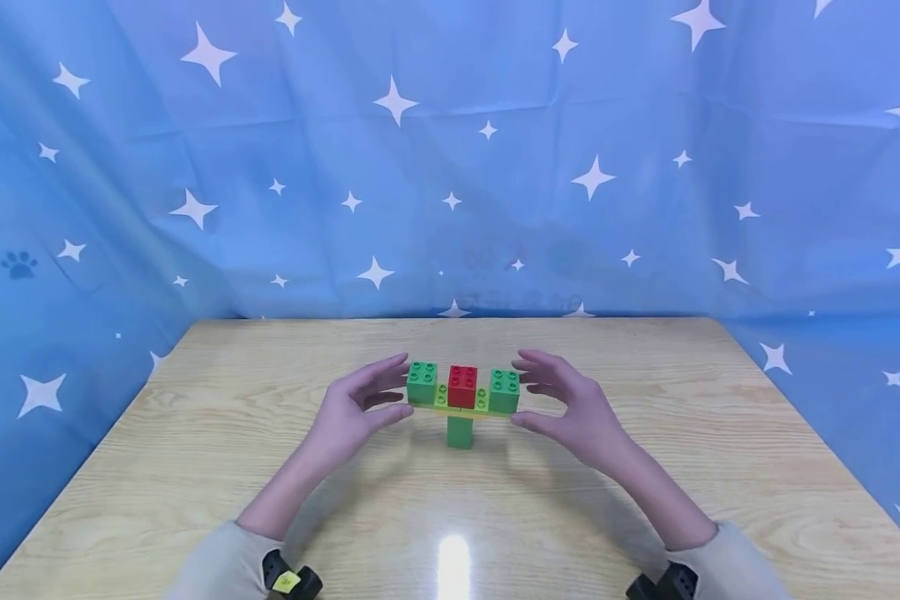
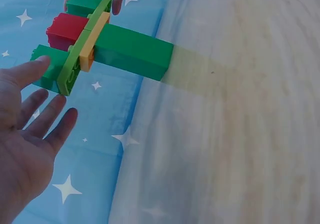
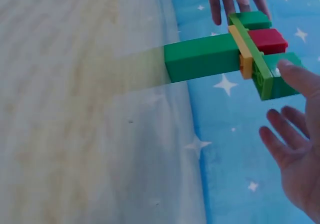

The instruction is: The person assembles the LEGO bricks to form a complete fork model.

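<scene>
A toy-brick build stands upright on the table. Its green column [image 1: 460, 432] carries an orange plate [image 2: 92, 44], with a lime green strip [image 1: 441, 397] lying across that. On top of the strip sit a left green brick [image 1: 422, 387], a red brick [image 1: 462, 387] in the middle and a right green brick [image 1: 504, 392]. My left hand [image 1: 356, 404] is at the left end, thumb and spread fingers right at the green brick. Mirroring it, my right hand [image 1: 570, 408] is at the right end, its fingers loosely extended around the other green brick.
The build stands on a light wooden table [image 1: 195, 500]. A blue curtain [image 1: 450, 167] with white stars hangs behind it and along the sides. Small black devices, one at the left cuff [image 1: 291, 577] and one at the right cuff [image 1: 663, 583], are strapped on.
</scene>
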The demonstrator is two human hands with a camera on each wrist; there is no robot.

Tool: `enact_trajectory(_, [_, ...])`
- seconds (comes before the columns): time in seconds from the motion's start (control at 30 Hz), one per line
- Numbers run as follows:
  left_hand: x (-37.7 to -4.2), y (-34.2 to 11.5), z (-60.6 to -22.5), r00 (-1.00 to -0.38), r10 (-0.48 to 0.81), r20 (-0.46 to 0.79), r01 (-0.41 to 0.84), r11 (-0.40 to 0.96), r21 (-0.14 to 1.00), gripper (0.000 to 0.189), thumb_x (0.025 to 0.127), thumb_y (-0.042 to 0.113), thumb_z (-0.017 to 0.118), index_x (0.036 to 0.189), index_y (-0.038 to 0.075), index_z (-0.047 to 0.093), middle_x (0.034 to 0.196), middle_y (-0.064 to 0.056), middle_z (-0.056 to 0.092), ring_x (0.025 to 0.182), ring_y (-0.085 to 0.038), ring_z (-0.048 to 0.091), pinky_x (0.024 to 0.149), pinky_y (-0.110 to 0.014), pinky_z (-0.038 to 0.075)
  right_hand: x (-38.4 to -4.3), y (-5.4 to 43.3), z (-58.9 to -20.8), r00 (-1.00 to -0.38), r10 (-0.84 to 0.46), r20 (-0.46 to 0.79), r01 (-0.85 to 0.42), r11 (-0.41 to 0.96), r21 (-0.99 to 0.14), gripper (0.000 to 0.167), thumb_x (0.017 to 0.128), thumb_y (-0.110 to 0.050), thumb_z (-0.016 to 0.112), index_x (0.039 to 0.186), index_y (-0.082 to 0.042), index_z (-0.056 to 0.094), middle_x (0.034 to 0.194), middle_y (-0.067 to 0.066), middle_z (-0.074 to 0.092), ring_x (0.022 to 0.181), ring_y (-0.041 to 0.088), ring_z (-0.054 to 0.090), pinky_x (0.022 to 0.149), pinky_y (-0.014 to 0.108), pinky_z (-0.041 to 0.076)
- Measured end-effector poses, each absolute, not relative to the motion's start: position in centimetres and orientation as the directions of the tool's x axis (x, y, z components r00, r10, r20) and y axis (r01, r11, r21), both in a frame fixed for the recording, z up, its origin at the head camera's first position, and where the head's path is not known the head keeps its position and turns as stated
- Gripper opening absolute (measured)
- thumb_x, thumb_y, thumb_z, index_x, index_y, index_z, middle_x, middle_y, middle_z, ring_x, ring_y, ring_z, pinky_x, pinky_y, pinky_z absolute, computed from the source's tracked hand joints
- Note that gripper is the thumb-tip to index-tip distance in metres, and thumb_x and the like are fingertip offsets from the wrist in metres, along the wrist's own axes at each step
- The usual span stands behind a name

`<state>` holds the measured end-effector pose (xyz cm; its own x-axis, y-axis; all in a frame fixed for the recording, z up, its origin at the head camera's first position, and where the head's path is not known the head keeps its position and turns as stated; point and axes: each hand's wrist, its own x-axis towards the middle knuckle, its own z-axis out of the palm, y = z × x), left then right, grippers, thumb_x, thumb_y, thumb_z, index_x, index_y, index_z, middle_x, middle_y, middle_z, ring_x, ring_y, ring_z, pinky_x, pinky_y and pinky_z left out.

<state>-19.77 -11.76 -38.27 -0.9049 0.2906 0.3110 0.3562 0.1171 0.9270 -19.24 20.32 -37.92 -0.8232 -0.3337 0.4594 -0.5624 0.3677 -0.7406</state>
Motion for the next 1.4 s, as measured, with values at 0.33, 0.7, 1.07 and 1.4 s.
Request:
enact_trajectory(0.33, [-19.9,-11.1,-39.2,-0.912,0.249,0.326,0.358,0.096,0.929,0.054,0.087,-0.008,0.076,0.139,0.003,0.063,0.129,-0.015,0.068,0.112,-0.034,0.068,0.090,-0.033,0.058,-18.8,19.7,-39.3,-0.804,-0.291,0.518,-0.592,0.317,-0.741,0.064,0.081,0.010,0.081,0.140,0.000,0.057,0.125,0.017,0.069,0.107,0.016,0.070,0.091,0.035,0.057])
enact_trajectory(0.7, [-20.5,-10.4,-39.0,-0.953,0.144,0.266,0.283,0.117,0.952,0.049,0.089,-0.003,0.076,0.136,0.008,0.067,0.117,-0.014,0.072,0.106,-0.028,0.070,0.089,-0.031,0.058,-19.7,18.6,-39.7,-0.858,-0.189,0.478,-0.513,0.279,-0.812,0.058,0.088,0.004,0.077,0.143,-0.001,0.057,0.126,0.019,0.069,0.113,0.025,0.069,0.090,0.026,0.056])
enact_trajectory(1.07, [-23.4,-9.4,-39.5,-0.973,-0.011,0.232,0.230,0.092,0.969,0.037,0.090,0.002,0.077,0.127,0.005,0.073,0.120,-0.011,0.073,0.104,-0.023,0.071,0.086,-0.028,0.058,-22.6,16.6,-39.6,-0.941,-0.062,0.334,-0.336,0.323,-0.885,0.045,0.097,-0.008,0.072,0.139,0.003,0.060,0.130,0.021,0.066,0.120,0.032,0.065,0.093,0.033,0.055])
enact_trajectory(1.4, [-25.4,-8.7,-41.0,-0.983,-0.058,0.176,0.171,0.088,0.981,0.033,0.090,-0.003,0.075,0.123,-0.004,0.071,0.119,-0.021,0.071,0.099,-0.026,0.073,0.081,-0.029,0.060,-24.8,15.7,-40.6,-0.972,-0.019,0.234,-0.222,0.399,-0.890,0.042,0.098,-0.012,0.071,0.135,0.005,0.062,0.128,0.021,0.067,0.120,0.032,0.065,0.096,0.040,0.055])
